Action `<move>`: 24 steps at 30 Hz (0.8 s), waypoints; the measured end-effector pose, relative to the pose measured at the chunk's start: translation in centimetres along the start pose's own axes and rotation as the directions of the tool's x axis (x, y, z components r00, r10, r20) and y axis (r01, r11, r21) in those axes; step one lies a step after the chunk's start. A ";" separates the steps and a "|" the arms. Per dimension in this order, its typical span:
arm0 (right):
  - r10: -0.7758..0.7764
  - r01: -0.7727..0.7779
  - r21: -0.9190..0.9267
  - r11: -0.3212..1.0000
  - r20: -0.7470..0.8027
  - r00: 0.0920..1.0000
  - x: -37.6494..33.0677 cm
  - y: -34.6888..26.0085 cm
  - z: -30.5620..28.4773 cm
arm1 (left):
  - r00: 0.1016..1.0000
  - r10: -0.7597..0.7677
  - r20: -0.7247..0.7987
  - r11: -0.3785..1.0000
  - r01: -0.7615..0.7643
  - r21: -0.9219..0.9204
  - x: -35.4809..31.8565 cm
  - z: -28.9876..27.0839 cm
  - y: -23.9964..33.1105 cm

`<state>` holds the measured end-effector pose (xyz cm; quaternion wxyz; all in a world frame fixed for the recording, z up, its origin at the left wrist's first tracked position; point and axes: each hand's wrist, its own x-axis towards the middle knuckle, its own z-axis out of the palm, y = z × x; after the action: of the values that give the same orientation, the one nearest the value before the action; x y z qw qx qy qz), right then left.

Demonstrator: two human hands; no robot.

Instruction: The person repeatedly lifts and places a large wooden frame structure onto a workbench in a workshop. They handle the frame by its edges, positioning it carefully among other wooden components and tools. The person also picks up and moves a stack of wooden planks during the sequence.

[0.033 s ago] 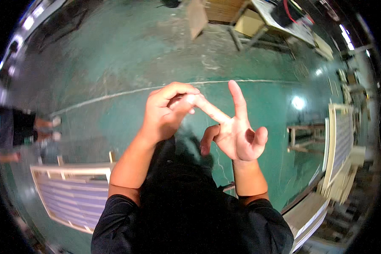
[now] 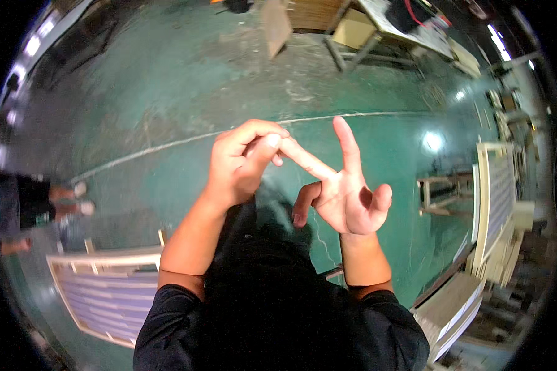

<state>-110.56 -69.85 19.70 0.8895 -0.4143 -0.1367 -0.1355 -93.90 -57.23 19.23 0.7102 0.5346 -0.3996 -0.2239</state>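
Green-painted floor (image 2: pixel 185 99), worn to grey toward the far side, extends across the workshop. White line (image 2: pixel 148 148) crosses it from left to right beyond the hands. Far side: brown board (image 2: pixel 275 28) standing on edge, left of a work table (image 2: pixel 384 21) with a pale top; yellowish box (image 2: pixel 354 29) beneath the table. Left side: another person (image 2: pixel 34 198) in dark clothing, blurred at the edge of view. Near left: slatted panel (image 2: pixel 108 297) in a pale wooden frame. Right side: low wooden stand (image 2: pixel 442 193), and past it a second framed panel (image 2: pixel 495 191), tilted. Near right: stack of boards (image 2: pixel 449 303).

Both hands are raised above the floor, in front of the wearer's body. Left hand (image 2: pixel 244 164): thumb and forefinger pinched together on the end of the extended finger (image 2: pixel 309 161) of the right hand (image 2: pixel 346 198). Said finger lies between the two palms, slanting far-left from the right palm. Right hand: palm turned up, digits spread apart; one finger points to the far side, another curls down at the left, and the thumb stands out at the right.
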 end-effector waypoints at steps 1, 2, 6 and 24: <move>-0.051 0.051 0.009 0.999 -0.025 0.998 0.2 -1.7 -1.9 | 0.999 -0.012 0.048 0.999 0.014 -0.043 2.8 1.5 -0.8; -0.104 0.104 0.015 0.994 -0.049 0.993 0.5 -3.5 -3.8 | 0.995 -0.022 0.096 0.996 0.031 -0.084 5.6 3.1 -1.7; -0.219 0.234 0.034 0.972 -0.245 0.944 0.4 -11.4 -9.6 | 0.943 0.105 0.315 0.973 -0.032 -0.228 15.8 11.2 -5.9; -0.094 0.184 -0.003 0.983 -0.867 0.490 -9.0 -23.4 -57.5 | 0.441 -0.279 0.853 0.942 -0.048 0.333 45.5 42.9 -42.4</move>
<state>-119.62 -127.73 -2.71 0.8426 -0.2385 0.2861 -0.3889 -97.48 -129.98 -0.94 0.2843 0.4672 -0.7035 -0.4538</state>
